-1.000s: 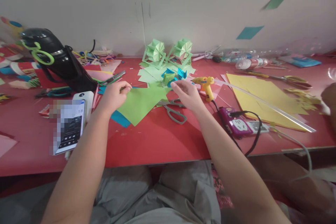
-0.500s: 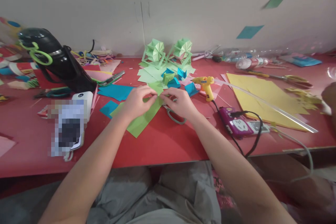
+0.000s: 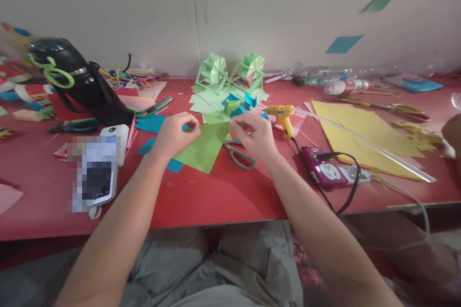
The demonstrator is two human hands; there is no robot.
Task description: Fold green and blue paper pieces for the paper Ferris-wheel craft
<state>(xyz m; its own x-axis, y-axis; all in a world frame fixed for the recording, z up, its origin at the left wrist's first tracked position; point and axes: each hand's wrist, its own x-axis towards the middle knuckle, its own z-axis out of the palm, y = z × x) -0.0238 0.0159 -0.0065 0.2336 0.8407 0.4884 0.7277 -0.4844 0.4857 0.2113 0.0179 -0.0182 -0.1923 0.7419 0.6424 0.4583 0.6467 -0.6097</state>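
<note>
A sheet of green paper [image 3: 207, 149] hangs nearly flat over the red table, turned so that one corner points toward me. My left hand [image 3: 179, 135] is closed in a pinch at its upper left edge. At the upper right corner, my right hand [image 3: 256, 137] pinches the same sheet between thumb and fingers. Grey-handled scissors [image 3: 243, 159] lie just below my right hand, their blades partly covered. Blue paper pieces [image 3: 151, 123] rest beside and beneath my left hand. Beyond my hands sit small folded blue paper shapes [image 3: 249, 100] and a folded green one [image 3: 232, 107].
Two pale green paper constructions [image 3: 215, 69] stand at the back. A yellow glue gun [image 3: 283, 117] and purple power adapter [image 3: 320, 168] are to the right, near yellow sheets [image 3: 360, 136]. On the left are a black bottle [image 3: 97, 91] and a phone [image 3: 104, 192].
My hands have moved apart, the left going left and the right going right. The green sheet has turned and now spreads open between them.
</note>
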